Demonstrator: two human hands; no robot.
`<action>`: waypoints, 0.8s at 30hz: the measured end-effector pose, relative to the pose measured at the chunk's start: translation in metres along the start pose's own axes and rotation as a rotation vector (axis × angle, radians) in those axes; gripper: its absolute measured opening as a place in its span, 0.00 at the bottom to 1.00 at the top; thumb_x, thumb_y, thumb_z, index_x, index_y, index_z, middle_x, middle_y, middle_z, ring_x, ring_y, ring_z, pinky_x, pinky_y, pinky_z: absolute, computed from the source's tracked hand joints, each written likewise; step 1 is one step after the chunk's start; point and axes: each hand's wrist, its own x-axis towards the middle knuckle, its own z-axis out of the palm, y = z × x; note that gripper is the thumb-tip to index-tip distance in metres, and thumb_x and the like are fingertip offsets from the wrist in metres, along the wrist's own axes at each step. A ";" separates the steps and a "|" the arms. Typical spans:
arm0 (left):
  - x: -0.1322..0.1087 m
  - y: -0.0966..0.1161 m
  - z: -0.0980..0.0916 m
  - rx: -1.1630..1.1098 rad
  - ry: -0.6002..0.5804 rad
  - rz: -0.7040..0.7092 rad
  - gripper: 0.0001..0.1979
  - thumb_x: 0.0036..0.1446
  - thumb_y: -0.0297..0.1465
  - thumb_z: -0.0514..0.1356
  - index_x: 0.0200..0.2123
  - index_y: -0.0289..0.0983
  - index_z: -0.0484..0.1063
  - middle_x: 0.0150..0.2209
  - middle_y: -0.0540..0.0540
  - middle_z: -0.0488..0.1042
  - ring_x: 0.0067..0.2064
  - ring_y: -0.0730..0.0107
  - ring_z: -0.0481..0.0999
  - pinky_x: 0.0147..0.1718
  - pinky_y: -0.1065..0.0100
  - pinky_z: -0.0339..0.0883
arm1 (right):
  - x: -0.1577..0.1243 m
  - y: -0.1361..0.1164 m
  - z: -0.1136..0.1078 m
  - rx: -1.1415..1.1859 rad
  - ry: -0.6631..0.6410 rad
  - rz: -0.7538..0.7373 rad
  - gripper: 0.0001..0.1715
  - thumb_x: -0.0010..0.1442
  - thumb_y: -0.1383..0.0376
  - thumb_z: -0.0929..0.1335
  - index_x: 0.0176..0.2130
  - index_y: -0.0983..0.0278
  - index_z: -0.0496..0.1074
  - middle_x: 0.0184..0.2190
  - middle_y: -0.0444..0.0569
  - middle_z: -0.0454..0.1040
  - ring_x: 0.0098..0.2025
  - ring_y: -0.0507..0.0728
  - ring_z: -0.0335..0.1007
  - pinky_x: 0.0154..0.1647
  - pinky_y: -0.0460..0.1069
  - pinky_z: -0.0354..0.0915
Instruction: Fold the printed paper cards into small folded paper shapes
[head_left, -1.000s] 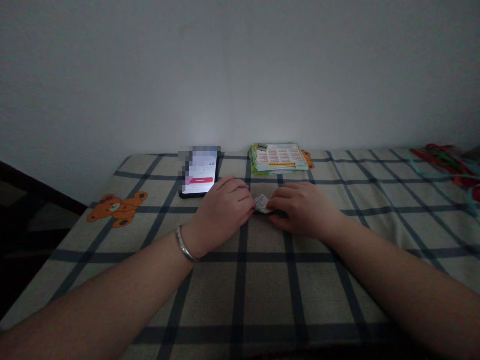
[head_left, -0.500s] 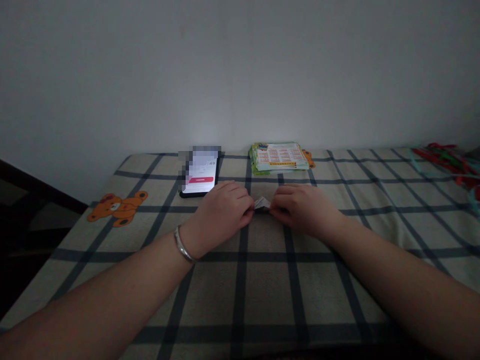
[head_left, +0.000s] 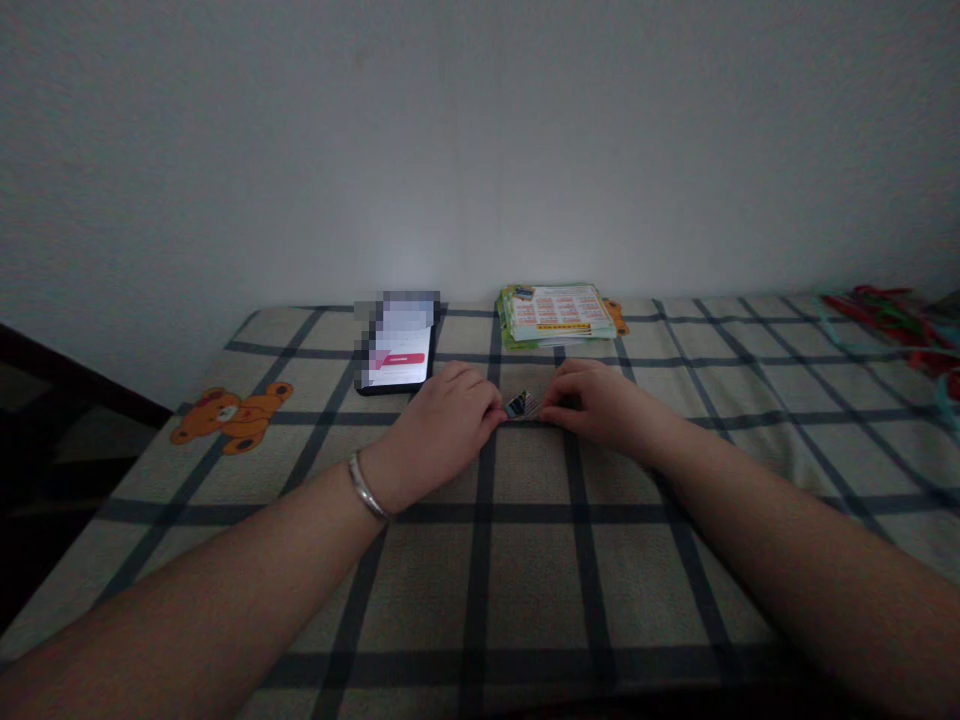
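Observation:
My left hand (head_left: 442,425) and my right hand (head_left: 600,405) rest knuckles-up on the checked cloth (head_left: 525,560), fingertips facing each other. Between them they pinch a small folded piece of printed paper (head_left: 520,405), which stands slightly off the cloth. Both hands have their fingers curled closed on it. A silver bangle (head_left: 365,487) circles my left wrist. Most of the paper is hidden by my fingers.
A lit phone (head_left: 399,350) lies just beyond my left hand. A stack of printed paper sheets (head_left: 559,313) sits near the wall. An orange bear print (head_left: 229,415) marks the cloth at left. Red and green strips (head_left: 896,320) lie at far right. The table edge drops off at left.
The paper has been folded smaller and turned, now showing a darker printed side. Both hands shifted slightly farther from me; my right hand has lifted its palm and pinches with its fingertips.

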 end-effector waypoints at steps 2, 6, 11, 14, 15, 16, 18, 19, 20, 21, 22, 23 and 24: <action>0.001 -0.001 -0.003 -0.041 -0.011 -0.013 0.06 0.61 0.30 0.59 0.34 0.34 0.73 0.36 0.44 0.72 0.44 0.61 0.68 0.46 0.60 0.64 | 0.000 0.000 0.000 0.018 -0.017 0.023 0.09 0.60 0.64 0.68 0.30 0.63 0.76 0.31 0.48 0.73 0.35 0.54 0.68 0.37 0.48 0.63; 0.002 -0.003 -0.005 -0.088 -0.024 -0.021 0.06 0.61 0.29 0.58 0.33 0.34 0.73 0.35 0.45 0.73 0.44 0.61 0.68 0.46 0.60 0.64 | 0.001 -0.001 -0.001 0.010 -0.036 0.049 0.09 0.59 0.63 0.68 0.30 0.64 0.75 0.32 0.48 0.74 0.35 0.54 0.68 0.37 0.47 0.63; 0.002 -0.006 -0.006 -0.105 -0.041 -0.002 0.07 0.61 0.27 0.56 0.34 0.35 0.74 0.36 0.45 0.74 0.44 0.62 0.69 0.46 0.60 0.63 | 0.001 -0.002 -0.003 -0.042 -0.067 0.054 0.13 0.62 0.61 0.65 0.30 0.63 0.75 0.32 0.48 0.74 0.34 0.54 0.67 0.34 0.47 0.60; 0.003 -0.006 -0.006 -0.062 -0.041 -0.030 0.07 0.61 0.29 0.57 0.33 0.34 0.74 0.34 0.45 0.74 0.43 0.61 0.69 0.44 0.60 0.63 | 0.002 -0.003 -0.002 -0.095 -0.070 0.091 0.14 0.62 0.60 0.65 0.29 0.63 0.74 0.29 0.47 0.74 0.32 0.54 0.66 0.32 0.48 0.58; 0.003 -0.006 -0.006 -0.044 -0.042 -0.041 0.08 0.61 0.30 0.57 0.32 0.34 0.74 0.34 0.45 0.74 0.42 0.61 0.69 0.44 0.60 0.62 | 0.003 -0.003 -0.002 -0.112 -0.067 0.103 0.14 0.61 0.60 0.65 0.28 0.63 0.73 0.28 0.47 0.74 0.32 0.54 0.66 0.31 0.48 0.57; 0.004 -0.006 -0.006 -0.030 -0.047 -0.050 0.09 0.61 0.30 0.57 0.32 0.34 0.74 0.33 0.45 0.74 0.41 0.61 0.69 0.43 0.60 0.62 | 0.004 -0.003 -0.001 -0.127 -0.063 0.113 0.15 0.61 0.59 0.65 0.27 0.63 0.73 0.28 0.47 0.74 0.32 0.54 0.66 0.31 0.48 0.56; 0.004 -0.006 -0.005 -0.022 -0.056 -0.058 0.09 0.62 0.31 0.57 0.33 0.35 0.75 0.33 0.45 0.74 0.41 0.61 0.69 0.42 0.60 0.62 | 0.005 -0.004 0.000 -0.146 -0.061 0.123 0.16 0.61 0.58 0.65 0.27 0.63 0.72 0.28 0.47 0.74 0.31 0.54 0.66 0.30 0.48 0.55; 0.004 -0.007 -0.004 -0.023 -0.058 -0.057 0.09 0.62 0.31 0.57 0.33 0.35 0.75 0.34 0.45 0.74 0.41 0.61 0.69 0.42 0.60 0.62 | 0.006 -0.004 0.001 -0.152 -0.062 0.125 0.16 0.61 0.58 0.64 0.27 0.63 0.72 0.27 0.47 0.74 0.30 0.54 0.65 0.29 0.48 0.54; 0.004 -0.007 -0.004 -0.023 -0.058 -0.054 0.09 0.62 0.31 0.57 0.33 0.35 0.75 0.34 0.45 0.74 0.41 0.61 0.69 0.42 0.60 0.61 | 0.006 -0.005 0.001 -0.157 -0.061 0.125 0.17 0.62 0.58 0.64 0.27 0.63 0.72 0.27 0.47 0.74 0.30 0.54 0.65 0.29 0.48 0.54; 0.004 -0.007 -0.004 -0.023 -0.058 -0.049 0.09 0.62 0.31 0.56 0.33 0.35 0.75 0.34 0.45 0.74 0.41 0.61 0.69 0.42 0.60 0.61 | 0.006 -0.005 0.002 -0.162 -0.057 0.126 0.17 0.62 0.57 0.64 0.26 0.63 0.72 0.27 0.47 0.74 0.29 0.53 0.64 0.29 0.48 0.53; 0.004 -0.007 -0.005 -0.024 -0.057 -0.044 0.09 0.62 0.31 0.56 0.34 0.35 0.75 0.34 0.45 0.74 0.41 0.62 0.69 0.42 0.61 0.61 | 0.006 -0.005 0.002 -0.165 -0.051 0.127 0.18 0.62 0.57 0.64 0.26 0.63 0.71 0.26 0.47 0.73 0.29 0.53 0.64 0.28 0.48 0.53; 0.003 -0.007 -0.005 -0.024 -0.060 -0.036 0.09 0.62 0.31 0.56 0.34 0.35 0.74 0.34 0.45 0.74 0.41 0.62 0.69 0.42 0.61 0.61 | 0.006 -0.006 0.002 -0.165 -0.046 0.128 0.18 0.62 0.57 0.64 0.25 0.63 0.71 0.26 0.46 0.73 0.28 0.53 0.63 0.28 0.48 0.52; 0.003 -0.008 -0.006 -0.026 -0.064 -0.025 0.09 0.62 0.31 0.55 0.34 0.36 0.74 0.34 0.46 0.74 0.41 0.62 0.69 0.42 0.61 0.61 | 0.006 -0.006 0.002 -0.163 -0.042 0.129 0.18 0.62 0.57 0.64 0.25 0.63 0.71 0.25 0.46 0.73 0.28 0.53 0.63 0.27 0.48 0.52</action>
